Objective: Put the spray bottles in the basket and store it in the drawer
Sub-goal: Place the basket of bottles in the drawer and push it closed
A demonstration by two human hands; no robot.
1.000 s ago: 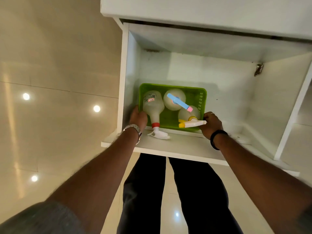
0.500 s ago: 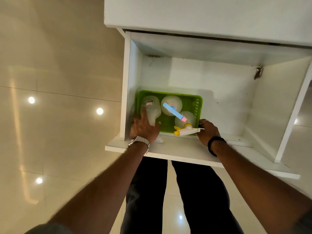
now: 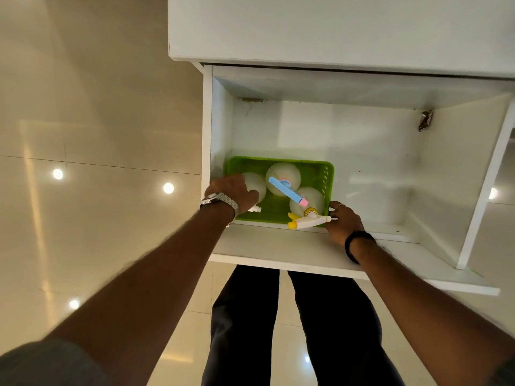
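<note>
A green plastic basket [image 3: 326, 178] stands in the front left corner of the open white drawer [image 3: 362, 151]. Three white spray bottles are in it: one with a blue and pink nozzle [image 3: 284, 178], one with a yellow and white trigger [image 3: 308, 203] at the front right, and a left one [image 3: 255, 183] partly hidden under my left hand [image 3: 232, 192]. That hand, with a metal watch, is closed over the left bottle. My right hand [image 3: 341, 221] grips the basket's front right corner.
The drawer's front panel [image 3: 278, 247] juts toward me above my dark trousers [image 3: 292, 330]. A white cabinet top [image 3: 334, 26] overhangs the drawer. The drawer's right half holds nothing. Glossy beige floor tiles [image 3: 97, 135] lie to the left.
My left hand left the basket's front left edge and moved onto the left bottle, which now stands more upright. The basket sits slightly deeper in the drawer. The right hand kept its grip.
</note>
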